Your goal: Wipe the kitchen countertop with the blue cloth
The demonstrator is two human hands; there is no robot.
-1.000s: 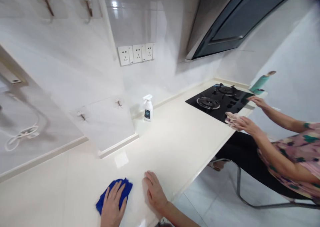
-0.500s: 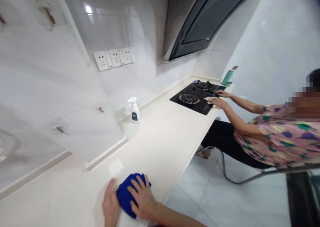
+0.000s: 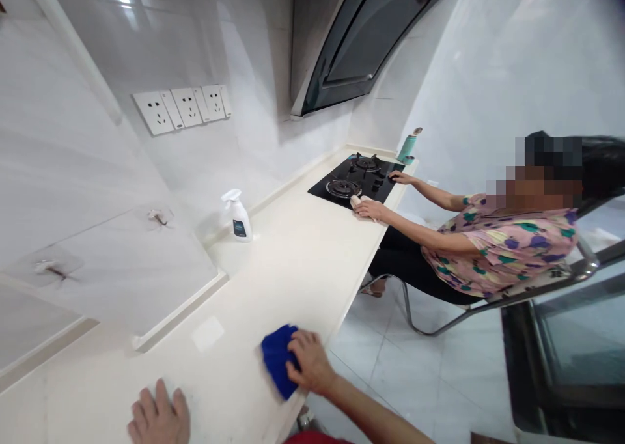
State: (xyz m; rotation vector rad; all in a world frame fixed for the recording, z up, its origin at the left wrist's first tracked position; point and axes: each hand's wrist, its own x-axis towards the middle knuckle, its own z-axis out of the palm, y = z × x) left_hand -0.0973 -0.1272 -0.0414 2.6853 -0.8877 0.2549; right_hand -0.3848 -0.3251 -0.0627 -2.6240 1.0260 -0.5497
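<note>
While the right hand [image 3: 311, 364] presses a blue cloth [image 3: 277, 360] onto the countertop [image 3: 234, 359], left hand [image 3: 159, 419] lying open, well apart

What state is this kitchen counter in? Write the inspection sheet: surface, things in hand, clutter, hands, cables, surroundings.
Surface: cream countertop, a pale square patch on it.
Things: blue cloth under the right hand.
Clutter: white spray bottle upright near the wall; teal bottle beyond the hob.
Hands: right hand on the cloth; left hand flat on the counter, holding nothing visible.
Cables: nothing seen.
Surroundings: seated person holding a pale cloth at the black gas hob; range hood and wall sockets above.
</note>
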